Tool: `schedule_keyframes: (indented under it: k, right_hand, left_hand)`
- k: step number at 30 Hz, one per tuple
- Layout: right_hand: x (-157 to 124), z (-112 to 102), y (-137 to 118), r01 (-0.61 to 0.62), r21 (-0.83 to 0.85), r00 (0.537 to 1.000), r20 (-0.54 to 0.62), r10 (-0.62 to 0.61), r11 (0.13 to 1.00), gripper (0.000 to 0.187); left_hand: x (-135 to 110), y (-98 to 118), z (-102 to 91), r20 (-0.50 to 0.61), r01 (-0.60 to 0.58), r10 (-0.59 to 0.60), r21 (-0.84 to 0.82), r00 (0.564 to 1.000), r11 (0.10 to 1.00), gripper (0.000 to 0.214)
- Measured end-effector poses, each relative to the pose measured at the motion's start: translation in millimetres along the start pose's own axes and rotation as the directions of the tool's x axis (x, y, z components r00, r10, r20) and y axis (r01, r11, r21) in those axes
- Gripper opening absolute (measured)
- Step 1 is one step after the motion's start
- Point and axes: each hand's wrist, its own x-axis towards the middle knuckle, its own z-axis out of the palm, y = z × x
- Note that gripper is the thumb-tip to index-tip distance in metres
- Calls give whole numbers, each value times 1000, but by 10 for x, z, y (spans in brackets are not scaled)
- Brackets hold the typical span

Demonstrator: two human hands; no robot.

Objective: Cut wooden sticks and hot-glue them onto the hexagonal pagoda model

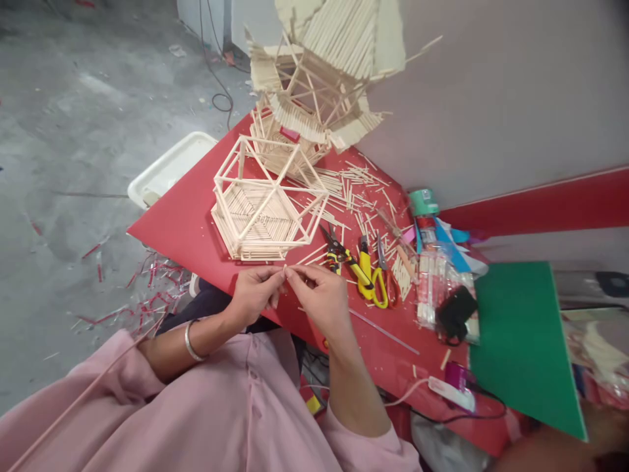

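Observation:
My left hand (258,292) and my right hand (322,295) meet at the table's near edge, fingertips pinched together. Between them shows the pale tip of what looks like a small wooden stick (285,267), mostly hidden by the fingers. Just beyond my hands stands an open frame (275,190) of wooden sticks, with a many-sided base of stacked sticks. Behind it rises a larger wooden stick model (339,39) with a slatted roof and flared eaves. Loose sticks (351,187) are scattered to the right of the frame.
On the red table (181,223), yellow-handled pliers (351,262) and scissors (379,285) lie right of my hands. Farther right are packed sticks (432,282), a black object (457,311), a green board (521,341) and a glue gun (452,393). A white stool (167,164) stands left.

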Motion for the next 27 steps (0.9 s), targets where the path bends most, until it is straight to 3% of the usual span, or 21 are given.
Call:
schedule_keyframes:
  k: [7,14,17,21,27]
  right_hand:
    - [54,91,-12,-106,59,994,42,103,993,24]
    - [143,161,-110,-251,276,966,7,260,928,25]
    - [187,192,-127,-261,310,957,-43,288,914,24]
    - [192,256,-96,-252,301,956,-67,284,920,24]
    - [158,339,-31,-255,328,958,-44,285,909,28]
  left_hand:
    - [-23,53,-71,52,-17,15,39,999,999,42]
    - [-26,17,-91,118,163,-140,-211,983,964,36]
    - [-13,38,-90,88,211,-193,-319,977,924,34]
    - [4,79,-89,37,177,-175,-360,984,916,27]
    - [35,114,-89,65,201,-190,-375,980,905,29]
